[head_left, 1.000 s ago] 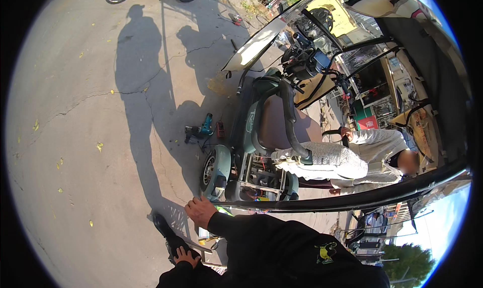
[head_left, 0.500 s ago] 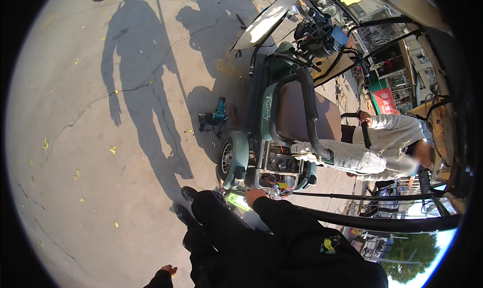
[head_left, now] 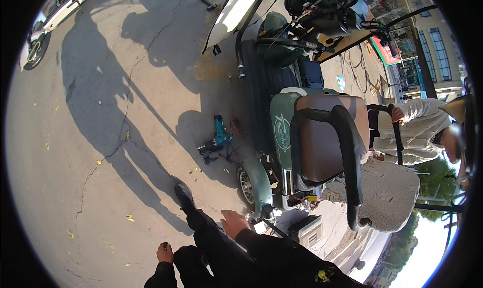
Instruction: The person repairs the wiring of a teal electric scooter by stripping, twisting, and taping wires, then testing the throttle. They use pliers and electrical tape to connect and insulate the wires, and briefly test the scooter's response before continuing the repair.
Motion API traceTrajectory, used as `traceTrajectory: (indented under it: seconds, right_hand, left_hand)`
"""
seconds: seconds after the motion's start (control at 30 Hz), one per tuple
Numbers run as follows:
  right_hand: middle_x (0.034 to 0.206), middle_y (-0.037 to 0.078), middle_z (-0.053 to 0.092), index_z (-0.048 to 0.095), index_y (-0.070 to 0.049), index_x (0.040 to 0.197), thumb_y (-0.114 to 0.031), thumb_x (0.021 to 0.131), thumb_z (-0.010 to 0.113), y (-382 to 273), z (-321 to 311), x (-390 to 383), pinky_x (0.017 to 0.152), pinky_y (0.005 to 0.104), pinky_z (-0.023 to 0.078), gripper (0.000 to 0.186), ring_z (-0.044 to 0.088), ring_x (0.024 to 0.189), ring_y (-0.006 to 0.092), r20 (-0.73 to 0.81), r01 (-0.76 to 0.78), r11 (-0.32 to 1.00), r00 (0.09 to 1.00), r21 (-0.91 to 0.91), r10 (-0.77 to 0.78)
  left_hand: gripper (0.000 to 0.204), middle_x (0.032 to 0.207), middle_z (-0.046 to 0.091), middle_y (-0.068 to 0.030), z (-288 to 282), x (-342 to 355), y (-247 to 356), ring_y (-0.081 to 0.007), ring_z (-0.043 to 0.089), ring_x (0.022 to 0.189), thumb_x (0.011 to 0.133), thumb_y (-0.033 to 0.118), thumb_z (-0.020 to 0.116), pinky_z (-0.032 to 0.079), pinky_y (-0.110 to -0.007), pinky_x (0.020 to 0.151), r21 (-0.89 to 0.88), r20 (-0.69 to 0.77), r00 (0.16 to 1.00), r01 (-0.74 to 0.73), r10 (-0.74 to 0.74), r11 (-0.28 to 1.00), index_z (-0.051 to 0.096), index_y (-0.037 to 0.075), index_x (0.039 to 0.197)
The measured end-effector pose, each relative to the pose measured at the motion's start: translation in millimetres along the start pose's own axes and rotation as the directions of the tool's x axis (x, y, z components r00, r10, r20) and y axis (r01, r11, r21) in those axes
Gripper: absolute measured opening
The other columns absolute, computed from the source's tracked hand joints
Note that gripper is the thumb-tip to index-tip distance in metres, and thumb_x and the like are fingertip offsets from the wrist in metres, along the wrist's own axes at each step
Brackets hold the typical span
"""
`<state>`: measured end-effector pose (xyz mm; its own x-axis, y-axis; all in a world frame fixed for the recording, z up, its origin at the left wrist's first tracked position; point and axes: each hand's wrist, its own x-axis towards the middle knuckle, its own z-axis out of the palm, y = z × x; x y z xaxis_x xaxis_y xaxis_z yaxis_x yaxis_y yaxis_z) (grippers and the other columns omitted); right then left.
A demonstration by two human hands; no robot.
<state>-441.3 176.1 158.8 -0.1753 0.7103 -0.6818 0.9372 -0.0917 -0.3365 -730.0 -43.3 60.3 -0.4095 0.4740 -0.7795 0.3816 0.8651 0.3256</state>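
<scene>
My right hand [head_left: 234, 223] hangs with its fingers stretched out, holding nothing I can see, left of the rear fender [head_left: 257, 180] of a green electric tricycle [head_left: 279, 132]. It appears apart from the vehicle. Lower and further left, my left hand [head_left: 164, 253] is curled beside my leg. A small dark spot shows at its fingers, too small to name. The tricycle has a brown seat [head_left: 324, 132] with black armrests [head_left: 347, 157]. Patterned light-grey fabric [head_left: 385, 192] covers a cushion behind it.
A teal cordless power tool [head_left: 219, 134] lies on the pavement beside a red object [head_left: 236, 126]. A hammer [head_left: 205, 2] lies further off. Behind the tricycle is a grey crate [head_left: 307, 231]. Someone in a light jacket [head_left: 417, 129] grips the far armrest. A white scooter [head_left: 58, 16] stands far left.
My right hand has left the tricycle's rear and moved left and down. My left hand has come up slightly. My view has shifted, with the tricycle larger and a grey crate now visible.
</scene>
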Motion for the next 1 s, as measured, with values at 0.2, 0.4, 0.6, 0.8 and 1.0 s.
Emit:
traceTrajectory:
  seconds: [0.2,0.4,0.6,0.8,1.0]
  right_hand:
    - [0.149,0.023,0.046,0.047,0.001,0.141,-0.028,0.091,0.068,-89.7,-315.2,30.0,0.111,0.0587,0.033,0.061,0.044,0.138,0.0432,-0.886,-0.292,0.855,0.319,-0.429,-0.336]
    - [0.134,0.02,0.061,0.061,-0.002,0.125,-0.032,0.09,0.072,-89.6,-402.9,65.4,0.105,0.0449,0.045,0.048,0.059,0.121,0.0345,-0.937,-0.79,0.588,0.315,-0.172,0.149]
    - [0.111,0.006,0.074,0.073,-0.01,0.106,-0.028,0.091,0.073,-79.4,-394.7,82.4,0.096,0.0415,0.053,0.024,0.07,0.105,0.0262,-0.998,-0.828,0.56,0.06,-0.04,0.017]
    - [0.112,0.003,0.076,0.078,-0.013,0.107,-0.027,0.094,0.071,-72.1,-381.5,87.3,0.101,0.0442,0.052,0.021,0.072,0.108,0.0242,-0.988,-0.886,0.457,-0.009,0.08,0.157]
    - [0.115,0.01,0.074,0.075,-0.002,0.109,-0.016,0.102,0.06,-89.3,-381.5,89.9,0.1,0.0426,0.05,0.021,0.068,0.115,0.03,-0.955,-0.89,0.427,-0.028,0.159,0.297]
  left_hand:
    - [0.04,0.058,0.066,-0.0141,-148.2,165.4,205.5,-0.0264,0.069,0.058,0.094,0.03,0.068,0.053,-0.036,0.06,-0.045,0.074,0.979,-0.187,0.19,0.981,0.071,-0.003,0.072]
    - [0.038,0.102,0.074,-0.0115,-239.9,278.1,358.7,-0.0373,0.07,0.091,0.085,0.017,0.075,0.055,-0.047,0.08,0.392,0.381,0.616,-0.783,0.689,0.483,0.063,0.007,0.119]
    - [0.02,0.102,0.073,-0.0137,-282.2,326.8,581.1,-0.0364,0.07,0.092,0.089,0.015,0.07,0.057,-0.044,0.079,0.4,0.546,0.437,-0.886,0.715,0.237,0.071,0.008,0.108]
    - [0.03,0.11,0.073,-0.0151,-182.5,302.0,845.7,-0.0268,0.071,0.101,0.098,0.015,0.063,0.056,-0.038,0.083,0.148,0.47,0.194,-0.979,0.861,0.14,0.062,0.003,0.126]
    - [0.034,0.123,0.065,-0.0108,-110.6,245.2,1023.2,-0.0189,0.066,0.107,0.108,0.018,0.048,0.053,-0.032,0.089,-0.181,0.318,-0.081,-0.983,0.945,-0.024,0.052,-0.001,0.136]
